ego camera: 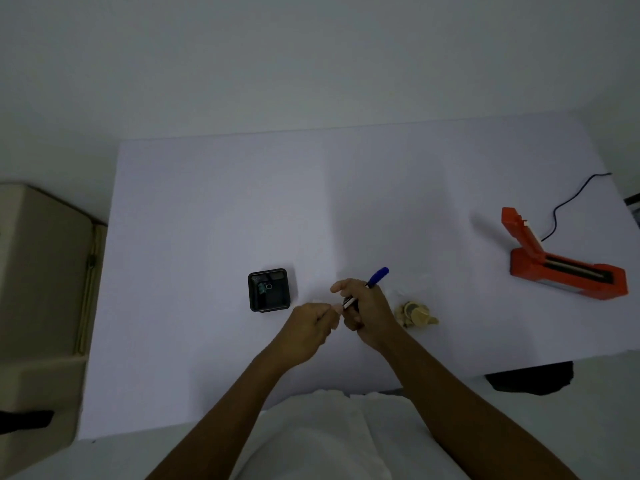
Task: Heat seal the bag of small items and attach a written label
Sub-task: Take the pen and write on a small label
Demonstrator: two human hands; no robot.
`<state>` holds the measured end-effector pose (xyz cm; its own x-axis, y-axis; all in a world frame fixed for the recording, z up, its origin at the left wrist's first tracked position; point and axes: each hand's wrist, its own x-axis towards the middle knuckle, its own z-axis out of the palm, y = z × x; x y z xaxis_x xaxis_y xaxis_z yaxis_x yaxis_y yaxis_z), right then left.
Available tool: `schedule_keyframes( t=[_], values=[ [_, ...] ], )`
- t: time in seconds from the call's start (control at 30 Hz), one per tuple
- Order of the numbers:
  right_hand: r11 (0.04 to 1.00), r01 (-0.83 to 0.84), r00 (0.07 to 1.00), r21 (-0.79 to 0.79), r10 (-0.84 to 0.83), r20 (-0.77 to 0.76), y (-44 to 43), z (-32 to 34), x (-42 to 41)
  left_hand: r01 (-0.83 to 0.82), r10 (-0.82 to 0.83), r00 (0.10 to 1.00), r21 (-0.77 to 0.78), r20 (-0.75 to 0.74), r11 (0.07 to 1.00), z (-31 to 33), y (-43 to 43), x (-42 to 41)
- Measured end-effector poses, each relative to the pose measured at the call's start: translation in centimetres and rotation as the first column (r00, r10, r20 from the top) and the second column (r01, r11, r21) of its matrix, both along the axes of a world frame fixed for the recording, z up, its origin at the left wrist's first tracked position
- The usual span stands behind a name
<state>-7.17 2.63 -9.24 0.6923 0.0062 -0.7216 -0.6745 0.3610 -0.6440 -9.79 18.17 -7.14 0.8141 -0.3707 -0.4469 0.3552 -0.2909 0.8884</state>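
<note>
Hands low centre, both over white table [207,209]. Left hand [306,329] curled nearly closed, fingertips pinching something small and pale at about the pen tip, likely the label; too small and blurred to confirm. Right hand [363,310] wrapped tight round blue pen [372,281], cap end sticking up and away, tip end down toward left fingertips. Reads as writing or about to write the label, judged from pose only. Just right of right hand, touching table: bag of small items [415,314], clear film barely visible, tan and dark round pieces bunched inside. Sealed or not, cannot tell. Likely light, floppy, slippery film; contents loose, so shifting when lifted. Best taken by the empty film near the mouth, pinched flat at both corners, contents shaken down first, otherwise wrinkled seal or pieces in the seam. Label likely thin and limp, sticky if adhesive; hold by an edge only. Left of hands, near: black square holder [268,289] with small bits inside, unclear what. Farther right, well apart from bag: orange heat sealer [561,265], arm raised open, black cord [571,199] trailing off far edge. Far left, off table: beige unit [38,271].
</note>
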Motion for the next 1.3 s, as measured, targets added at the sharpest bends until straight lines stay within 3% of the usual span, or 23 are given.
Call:
schedule_keyframes(
  t=[0.07, 0.13, 0.2, 0.27, 0.4, 0.57, 1.07, 1.3],
  values=[
    [0.980, 0.197, 0.978, -0.017, -0.197, -0.073, -2.2, -0.6, 0.9, -0.120, 0.080, 0.956, -0.126, -0.282, 0.985, 0.3, 1.0, -0.3],
    [0.956, 0.272, 0.958, -0.105, -0.280, -0.065, -4.9, -1.1, 1.7, -0.135, 0.093, 0.933, -0.099, -0.349, 0.986, 0.0, 2.6, -1.3],
    [0.953, 0.241, 0.969, -0.185, -0.247, -0.010, -6.2, -1.1, 2.2, -0.079, 0.107, 0.978, 0.154, -0.181, 0.985, -1.6, 4.0, -2.3],
    [0.962, 0.160, 0.987, -0.219, -0.156, 0.038, -5.2, -1.0, 2.5, -0.111, 0.115, 0.993, 0.413, 0.016, 0.904, -4.2, 4.6, -2.8],
    [0.970, 0.042, 0.998, -0.238, -0.032, 0.046, -2.0, -2.1, 1.1, -0.157, 0.099, 0.986, 0.573, 0.131, 0.804, -8.0, 4.8, -2.8],
    [0.962, -0.046, 0.998, -0.270, 0.057, 0.034, -0.8, -3.8, -1.7, -0.242, 0.123, 0.967, 0.645, 0.225, 0.725, -10.1, 5.3, -2.6],
    [0.941, -0.147, 0.988, -0.305, 0.157, 0.008, -0.4, -4.8, -2.2, -0.239, 0.035, 0.956, 0.702, 0.292, 0.671, -10.8, 4.8, -2.5],
    [0.946, -0.106, 0.994, -0.306, 0.110, -0.004, -1.1, -5.1, -1.6, -0.127, -0.133, 0.931, 0.643, 0.341, 0.756, -10.8, 2.0, -2.4]
  ],
)
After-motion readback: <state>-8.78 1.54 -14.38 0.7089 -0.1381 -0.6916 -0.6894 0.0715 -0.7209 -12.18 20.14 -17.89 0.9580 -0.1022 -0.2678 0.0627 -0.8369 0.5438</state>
